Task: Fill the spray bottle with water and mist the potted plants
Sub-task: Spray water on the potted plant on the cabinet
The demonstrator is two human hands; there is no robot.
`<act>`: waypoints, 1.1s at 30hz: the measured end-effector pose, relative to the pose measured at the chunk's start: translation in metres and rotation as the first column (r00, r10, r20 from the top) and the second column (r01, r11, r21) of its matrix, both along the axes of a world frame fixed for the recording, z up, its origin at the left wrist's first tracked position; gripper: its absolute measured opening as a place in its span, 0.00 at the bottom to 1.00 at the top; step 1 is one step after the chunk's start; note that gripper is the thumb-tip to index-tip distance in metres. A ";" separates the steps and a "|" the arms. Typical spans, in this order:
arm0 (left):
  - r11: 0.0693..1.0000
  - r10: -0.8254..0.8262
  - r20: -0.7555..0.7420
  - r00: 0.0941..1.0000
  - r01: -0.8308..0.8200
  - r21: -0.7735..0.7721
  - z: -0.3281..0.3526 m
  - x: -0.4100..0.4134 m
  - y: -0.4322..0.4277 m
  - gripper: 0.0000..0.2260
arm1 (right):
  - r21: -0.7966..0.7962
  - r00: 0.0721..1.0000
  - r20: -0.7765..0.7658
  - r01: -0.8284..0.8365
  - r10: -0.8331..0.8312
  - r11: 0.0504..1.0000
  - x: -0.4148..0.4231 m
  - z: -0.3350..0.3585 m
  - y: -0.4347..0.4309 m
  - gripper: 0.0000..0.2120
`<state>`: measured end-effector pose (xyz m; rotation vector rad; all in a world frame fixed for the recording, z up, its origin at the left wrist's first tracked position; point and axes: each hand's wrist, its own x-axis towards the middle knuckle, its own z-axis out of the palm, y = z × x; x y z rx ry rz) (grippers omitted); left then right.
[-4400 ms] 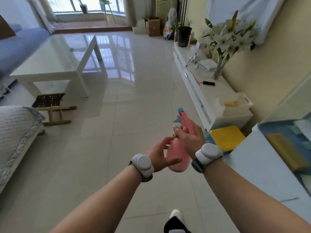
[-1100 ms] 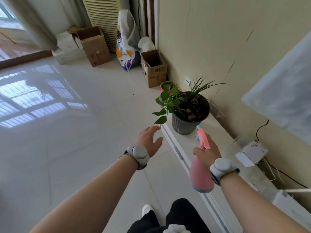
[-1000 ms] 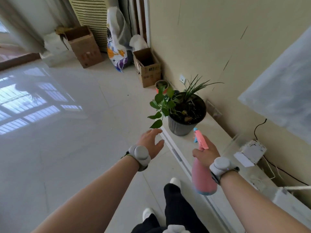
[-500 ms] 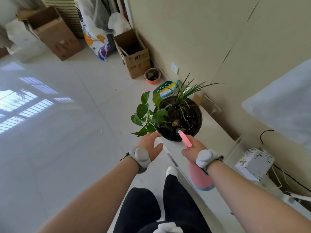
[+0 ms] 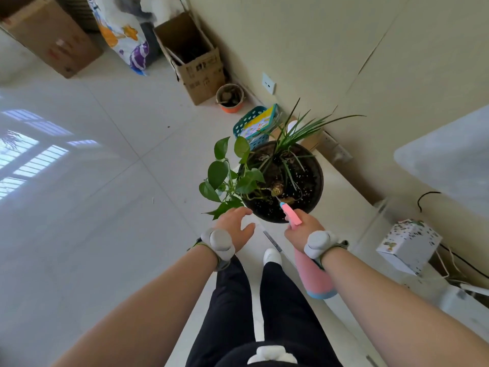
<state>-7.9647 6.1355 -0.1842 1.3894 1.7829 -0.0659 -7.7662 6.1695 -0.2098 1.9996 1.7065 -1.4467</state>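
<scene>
A dark round pot (image 5: 316, 181) with soil, broad green leaves (image 5: 218, 173) and thin grass-like blades stands on the end of a low white cabinet (image 5: 352, 221). My right hand (image 5: 300, 230) grips the pink spray bottle (image 5: 315, 279) by its neck, and the pink nozzle with a blue tip points over the pot's near rim at the soil. My left hand (image 5: 235, 229) hovers with fingers spread just below the hanging leaves, at the pot's left near edge, holding nothing.
On the floor beyond the pot lie a teal basket (image 5: 248, 120), a small orange pot (image 5: 229, 98), open cardboard boxes (image 5: 197, 62) and a printed bag (image 5: 124, 30). A speckled white box (image 5: 408, 245) and cables sit on the cabinet to the right. Glossy tiled floor spreads left.
I have stepped closer and lean over the pot. The right hand brought the nozzle over the pot's rim, and the left hand rose toward the leaves.
</scene>
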 end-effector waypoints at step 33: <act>0.840 -0.484 -0.089 0.871 0.434 -0.325 -0.040 0.041 0.030 0.30 | 0.037 0.978 0.027 0.205 -0.206 0.978 0.032 0.003 0.019 0.11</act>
